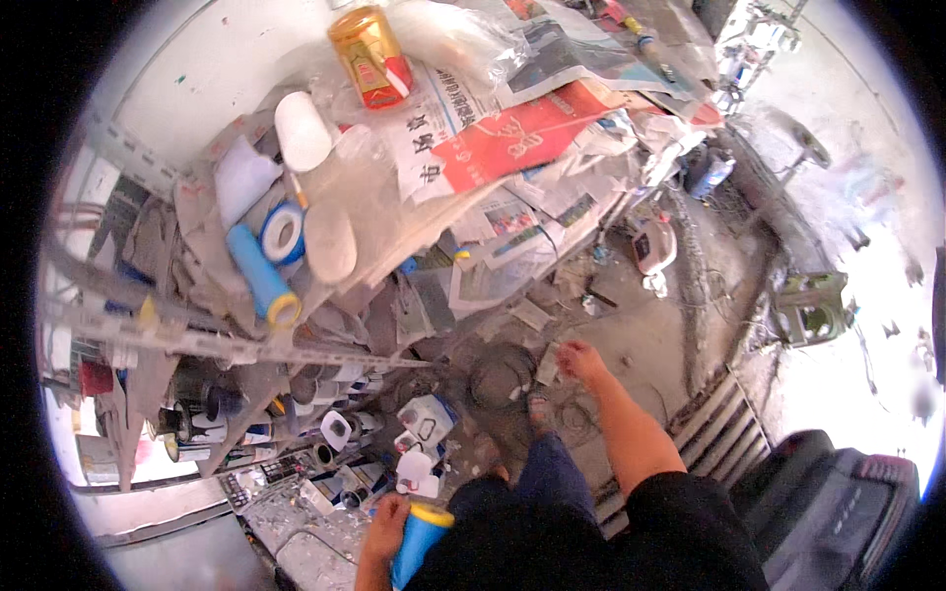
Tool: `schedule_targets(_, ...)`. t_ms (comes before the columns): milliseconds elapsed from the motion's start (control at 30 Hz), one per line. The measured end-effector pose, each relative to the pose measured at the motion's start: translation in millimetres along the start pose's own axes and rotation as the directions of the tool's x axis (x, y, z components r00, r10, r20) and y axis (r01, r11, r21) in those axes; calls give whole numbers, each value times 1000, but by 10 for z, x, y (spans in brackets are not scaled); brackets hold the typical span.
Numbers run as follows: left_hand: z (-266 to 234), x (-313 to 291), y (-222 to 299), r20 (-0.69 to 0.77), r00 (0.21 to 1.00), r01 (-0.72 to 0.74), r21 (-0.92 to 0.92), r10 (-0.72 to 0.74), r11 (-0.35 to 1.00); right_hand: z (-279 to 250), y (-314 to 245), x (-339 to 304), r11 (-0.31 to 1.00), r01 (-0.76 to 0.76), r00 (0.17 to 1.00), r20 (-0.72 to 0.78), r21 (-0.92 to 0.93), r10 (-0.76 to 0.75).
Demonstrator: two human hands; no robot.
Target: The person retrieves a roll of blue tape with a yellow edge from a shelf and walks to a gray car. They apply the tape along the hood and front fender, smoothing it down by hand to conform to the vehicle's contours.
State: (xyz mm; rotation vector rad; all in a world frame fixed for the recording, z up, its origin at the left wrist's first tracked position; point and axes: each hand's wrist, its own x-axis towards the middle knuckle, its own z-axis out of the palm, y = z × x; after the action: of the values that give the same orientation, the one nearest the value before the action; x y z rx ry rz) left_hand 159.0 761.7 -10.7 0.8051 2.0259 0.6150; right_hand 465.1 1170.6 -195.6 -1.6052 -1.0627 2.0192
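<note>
Down at the lower edge, a blue roll with a yellow end is gripped by the curled left hand, while the right hand is held half-curled over the cluttered floor, and whether anything is pinched there cannot be told. Ahead, space is taken up by a table strewn with newspapers, a second blue roll and a gold-and-red container, contents hidden; bold print is carried by a red sheet.

Near the red-and-gold can, to the left, a white cylinder; to the can's right, a red printed sheet and a newspaper.
</note>
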Motion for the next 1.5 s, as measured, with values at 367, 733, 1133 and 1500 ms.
schedule_targets(367,819,-432,72,-84,904,389,-247,-419,888,1474,-1786,1961,711,30,969,154,702,-193)
schedule_targets(733,1169,-524,635,-206,894,326,-313,-399,892,148,-2825,2382,389,699,664,342,-599,-665)
schedule_targets(1133,1322,-646,744,-69,775,421,-684,-628,595,367,-2248,2715,-10,674,504,470,-739,-725)
schedule_targets(1500,1367,-660,587,-43,779,437,-678,-626,591,464,-2178,2738,111,663,616,456,-740,-642)
